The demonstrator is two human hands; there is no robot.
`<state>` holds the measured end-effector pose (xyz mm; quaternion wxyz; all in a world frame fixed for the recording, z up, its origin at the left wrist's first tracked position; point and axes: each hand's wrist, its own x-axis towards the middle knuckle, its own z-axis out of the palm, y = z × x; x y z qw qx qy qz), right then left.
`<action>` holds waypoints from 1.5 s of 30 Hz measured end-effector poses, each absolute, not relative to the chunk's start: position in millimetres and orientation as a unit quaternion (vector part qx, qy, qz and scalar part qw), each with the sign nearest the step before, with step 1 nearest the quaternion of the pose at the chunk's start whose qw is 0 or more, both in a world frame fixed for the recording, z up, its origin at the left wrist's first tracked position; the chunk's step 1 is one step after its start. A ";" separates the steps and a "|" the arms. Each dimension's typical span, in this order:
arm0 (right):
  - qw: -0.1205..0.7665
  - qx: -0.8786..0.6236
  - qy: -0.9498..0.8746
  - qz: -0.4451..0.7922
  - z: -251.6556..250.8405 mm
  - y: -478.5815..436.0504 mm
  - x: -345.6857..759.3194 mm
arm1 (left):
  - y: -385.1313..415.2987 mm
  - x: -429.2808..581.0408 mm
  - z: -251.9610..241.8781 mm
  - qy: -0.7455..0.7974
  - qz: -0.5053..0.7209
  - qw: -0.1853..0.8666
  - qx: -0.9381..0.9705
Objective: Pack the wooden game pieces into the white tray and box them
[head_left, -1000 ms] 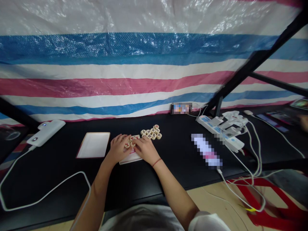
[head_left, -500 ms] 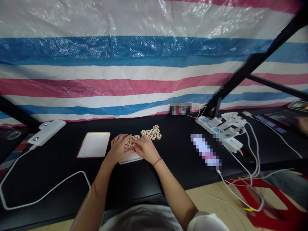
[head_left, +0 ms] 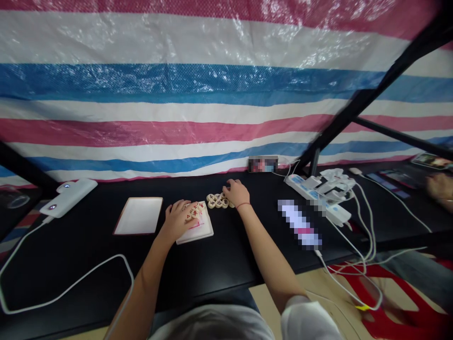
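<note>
My left hand [head_left: 178, 218] is curved around several round cream Chinese chess pieces [head_left: 195, 213] with red characters. Its thumb lies on the near side and its fingers lie over the far side. These pieces sit on a shallow white box half [head_left: 203, 229] with a pink-red mark. To the right of the box, more pieces [head_left: 214, 203] with dark characters are bunched in rows on the black table. Over the right end of this bunch is my right hand [head_left: 238, 192], fingers bent and thumb apart. It hides the pieces beneath it.
A second white box half [head_left: 138, 216] lies to the left. Further left is a white power bank [head_left: 69, 197] with a cable. On the right are a blurred-out phone [head_left: 300, 223] and a power strip [head_left: 318, 200] with chargers. Another person's hand [head_left: 439, 185] shows far right.
My right hand has moved from the box to the right, onto the end of the loose bunch. My left hand stays at the pieces on the box, whose right side now shows.
</note>
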<state>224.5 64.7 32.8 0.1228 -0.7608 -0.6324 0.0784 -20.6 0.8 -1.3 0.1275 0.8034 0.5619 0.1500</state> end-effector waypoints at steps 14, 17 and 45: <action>0.133 -0.751 -0.638 0.109 50.8 79.6 212.7 | 1.1 -21.0 2.1 0.559 0.169 0.125 0.802; 0.352 -0.636 -0.668 0.158 40.2 50.5 199.3 | 3.3 -20.9 2.3 0.542 0.229 0.096 0.803; 0.665 -0.481 -0.403 0.405 11.7 8.4 176.5 | -7.8 -6.2 18.2 0.446 0.304 0.129 0.832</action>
